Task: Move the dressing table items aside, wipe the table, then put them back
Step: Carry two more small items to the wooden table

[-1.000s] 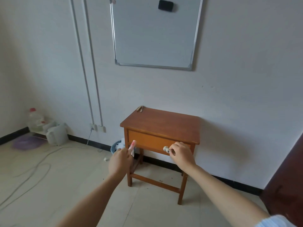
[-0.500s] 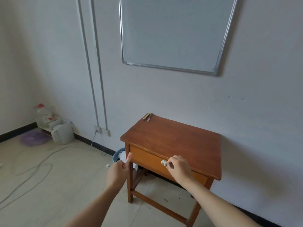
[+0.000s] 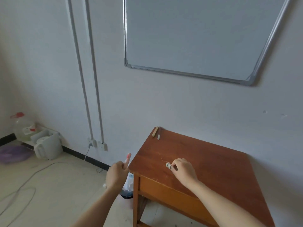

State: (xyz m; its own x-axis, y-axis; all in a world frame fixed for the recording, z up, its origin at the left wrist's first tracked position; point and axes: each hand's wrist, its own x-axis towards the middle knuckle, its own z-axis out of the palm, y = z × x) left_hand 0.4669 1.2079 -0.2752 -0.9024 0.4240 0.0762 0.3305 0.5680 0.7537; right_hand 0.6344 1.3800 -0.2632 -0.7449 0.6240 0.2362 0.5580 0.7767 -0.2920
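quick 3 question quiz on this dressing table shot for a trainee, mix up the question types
1. True or false: the right hand pinches a small round pale item over the wooden table.
2. Multiple choice: where do the two small sticks lie? A) at the tabletop's far left corner B) at its near right corner C) on the floor
3. Fill in: the left hand, just left of the table, holds a slim item whose tip is ____.

Key: 1 true; 2 A; 3 pink
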